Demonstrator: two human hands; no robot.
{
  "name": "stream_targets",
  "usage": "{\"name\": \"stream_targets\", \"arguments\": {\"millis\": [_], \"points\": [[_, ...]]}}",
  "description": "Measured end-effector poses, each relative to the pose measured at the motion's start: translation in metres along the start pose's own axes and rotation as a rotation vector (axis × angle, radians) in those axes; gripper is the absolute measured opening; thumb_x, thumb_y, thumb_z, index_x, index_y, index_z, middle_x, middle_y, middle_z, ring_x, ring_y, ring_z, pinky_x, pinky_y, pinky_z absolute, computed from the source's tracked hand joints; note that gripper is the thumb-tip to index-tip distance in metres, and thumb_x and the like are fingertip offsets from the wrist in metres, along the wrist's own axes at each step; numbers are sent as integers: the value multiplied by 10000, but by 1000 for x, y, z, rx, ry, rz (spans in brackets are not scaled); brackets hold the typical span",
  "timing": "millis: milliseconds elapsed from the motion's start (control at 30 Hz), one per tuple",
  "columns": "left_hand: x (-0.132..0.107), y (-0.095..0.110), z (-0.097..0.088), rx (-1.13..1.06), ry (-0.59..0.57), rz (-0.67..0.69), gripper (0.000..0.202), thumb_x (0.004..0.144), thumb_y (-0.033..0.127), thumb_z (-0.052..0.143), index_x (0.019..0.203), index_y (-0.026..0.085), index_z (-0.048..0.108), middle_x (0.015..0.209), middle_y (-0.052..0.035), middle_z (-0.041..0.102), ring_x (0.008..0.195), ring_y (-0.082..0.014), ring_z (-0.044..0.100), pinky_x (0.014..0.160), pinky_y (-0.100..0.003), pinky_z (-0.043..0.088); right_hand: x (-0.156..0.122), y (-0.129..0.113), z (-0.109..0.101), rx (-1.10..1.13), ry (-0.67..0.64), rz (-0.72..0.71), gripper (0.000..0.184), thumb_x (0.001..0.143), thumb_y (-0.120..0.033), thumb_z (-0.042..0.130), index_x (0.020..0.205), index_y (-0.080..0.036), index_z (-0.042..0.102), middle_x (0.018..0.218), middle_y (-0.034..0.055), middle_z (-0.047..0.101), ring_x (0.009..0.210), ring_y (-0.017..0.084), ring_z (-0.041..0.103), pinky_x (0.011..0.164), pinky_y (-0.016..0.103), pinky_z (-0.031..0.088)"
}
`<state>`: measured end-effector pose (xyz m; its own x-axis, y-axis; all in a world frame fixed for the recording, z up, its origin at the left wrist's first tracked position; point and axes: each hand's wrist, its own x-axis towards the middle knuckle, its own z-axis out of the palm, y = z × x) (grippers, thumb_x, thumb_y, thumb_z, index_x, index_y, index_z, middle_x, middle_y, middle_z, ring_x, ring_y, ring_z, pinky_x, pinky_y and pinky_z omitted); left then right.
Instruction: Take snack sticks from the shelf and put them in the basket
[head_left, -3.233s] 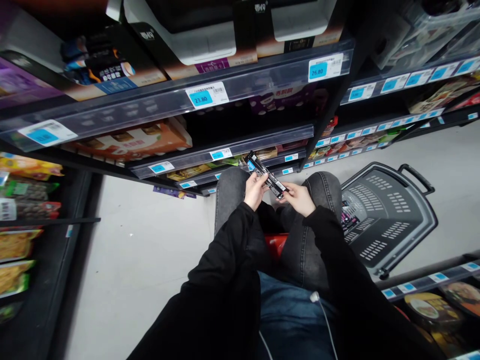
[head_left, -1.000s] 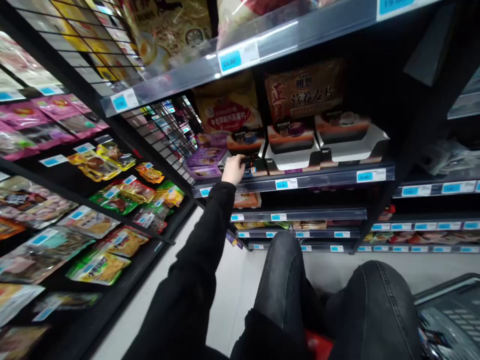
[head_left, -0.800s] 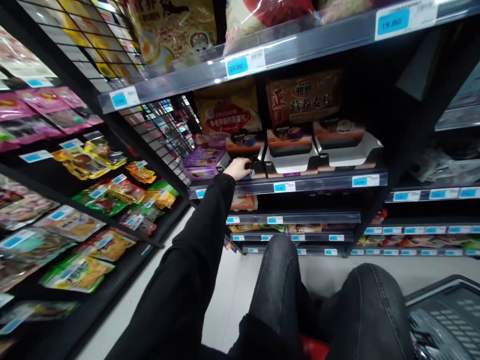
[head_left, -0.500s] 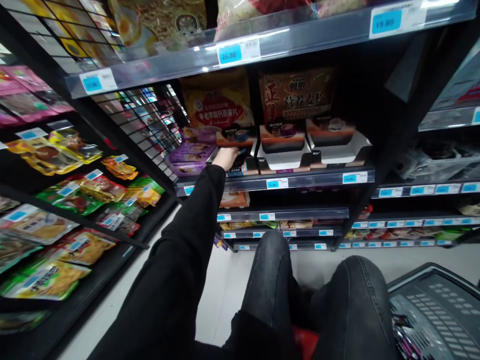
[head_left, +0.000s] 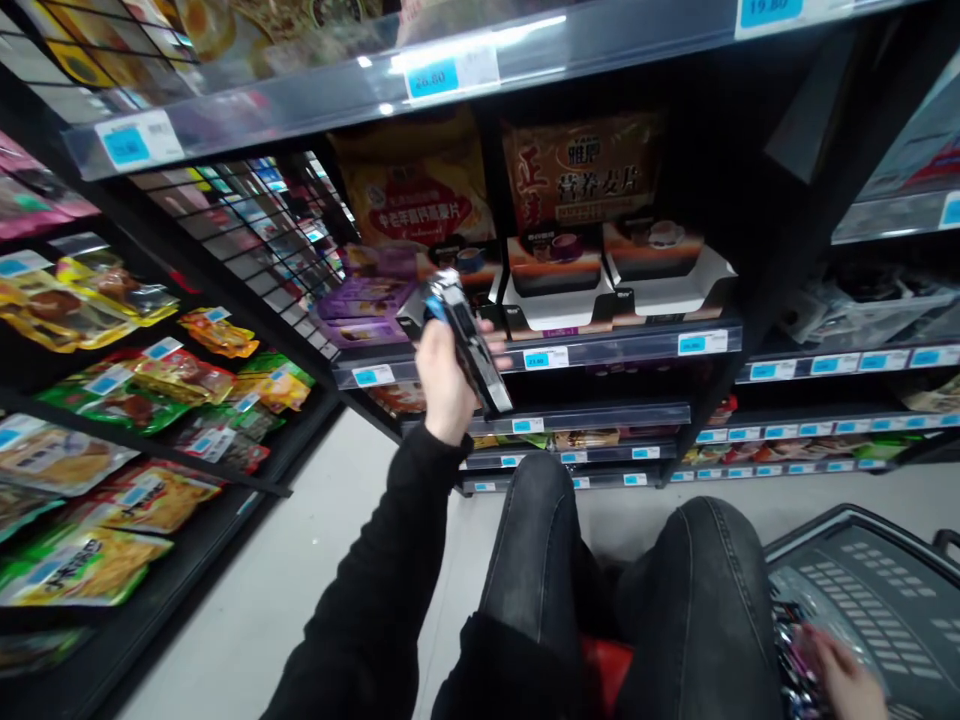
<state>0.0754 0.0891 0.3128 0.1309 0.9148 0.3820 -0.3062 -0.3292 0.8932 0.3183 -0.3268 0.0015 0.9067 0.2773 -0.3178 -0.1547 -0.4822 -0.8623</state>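
My left hand (head_left: 448, 385) is closed round a bundle of slim black stick sachets (head_left: 472, 345) with silver ends and a bit of blue. It holds them tilted in front of the shelf, below open display boxes. The box with the blue cup (head_left: 470, 260) is partly hidden behind the bundle. To its right stand a box with a purple cup (head_left: 562, 247) and one with a white cup (head_left: 666, 236), both with white insides showing. At the lower right my right hand (head_left: 847, 675), blurred, is over shiny dark and purple packets (head_left: 796, 650) in a grey basket (head_left: 892, 565).
Purple packs (head_left: 367, 300) lie left of the boxes, with cereal bags (head_left: 585, 165) behind. A shelf edge with price tags (head_left: 330, 95) juts out above. A side rack of snack bags (head_left: 90, 550) stands at left. My knees (head_left: 544, 530) are close to the lower shelves.
My left hand has drawn back from the blue-cup box, bringing out the bundle of sachets. My right hand has come into view at the basket. The view has shifted slightly.
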Motion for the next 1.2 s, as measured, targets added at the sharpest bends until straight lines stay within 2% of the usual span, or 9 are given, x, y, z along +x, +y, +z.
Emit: {"name": "stream_targets", "arguments": {"millis": [33, 100, 133, 267, 367, 500, 667, 933, 1200], "points": [[-25, -6, 7, -19, -90, -142, 299, 875, 494, 395, 930, 202, 428, 846, -28, 629, 534, -125, 599, 463, -256, 495, 4, -11, 1, 109, 28, 27, 362, 437, -655, 626, 608, -340, 577, 695, 114, 619, 720, 378, 639, 643, 519, 534], [-70, -24, 21, -50, -215, -384, 358, 841, 550, 432, 903, 198, 436, 806, -34, 639, 454, -116, 566, 392, -239, 458, 4, -49, 8, 247, 9, -53, 356, 514, -527, 660, 766, -277, 630, 848, 109, 672, 822, 327, 657, 848, 486, 518], [-90, -35, 28, -79, -264, -478, 373, 820, 563, 463, 889, 197, 431, 787, -33, 641, 447, -116, 564, 384, -234, 455, 1, -73, 15, 276, 1, -107, 355, 552, -498, 659, 800, -245, 634, 867, 108, 679, 830, 303, 660, 876, 477, 506], [-149, -85, 54, -197, -404, -732, 401, 775, 548, 551, 956, 205, 452, 799, -38, 649, 502, -141, 600, 396, -239, 473, -19, -165, 64, 310, -226, -353, 351, 697, -473, 614, 879, -174, 640, 848, 96, 683, 696, 203, 648, 753, 401, 530], [-175, -122, 69, -210, -459, -838, 433, 748, 540, 584, 992, 205, 459, 840, -43, 651, 544, -160, 624, 403, -251, 486, -24, -196, 108, 338, -343, -457, 362, 755, -475, 552, 922, -162, 621, 808, 77, 669, 657, 162, 621, 696, 348, 526], [-196, -171, 73, -161, -519, -874, 488, 716, 582, 595, 974, 187, 471, 833, -41, 643, 545, -159, 625, 418, -263, 500, -16, -181, 153, 306, -309, -411, 333, 729, -452, 576, 881, -158, 605, 766, 53, 641, 646, 150, 597, 639, 301, 513], [-216, -210, 63, -181, -524, -992, 559, 699, 628, 581, 1007, 177, 459, 809, -57, 645, 561, -174, 633, 450, -283, 514, -2, -146, 174, 250, -325, -291, 319, 666, -442, 634, 804, -157, 596, 732, 45, 627, 629, 156, 578, 558, 271, 472], [-215, -219, 64, -225, -545, -1030, 541, 623, 499, 724, 968, 143, 505, 796, -67, 666, 601, -199, 656, 525, -303, 540, 12, -147, 174, 281, -383, -221, 307, 610, -444, 633, 727, -169, 562, 678, 14, 594, 623, 137, 538, 585, 262, 458], [-218, -220, 64, -214, -584, -1035, 523, 636, 503, 716, 933, 122, 517, 766, -75, 681, 606, -220, 666, 560, -332, 549, 9, -145, 168, 243, -473, -177, 286, 538, -328, 720, 736, -152, 611, 648, -4, 575, 576, 122, 489, 455, 215, 400]]}}
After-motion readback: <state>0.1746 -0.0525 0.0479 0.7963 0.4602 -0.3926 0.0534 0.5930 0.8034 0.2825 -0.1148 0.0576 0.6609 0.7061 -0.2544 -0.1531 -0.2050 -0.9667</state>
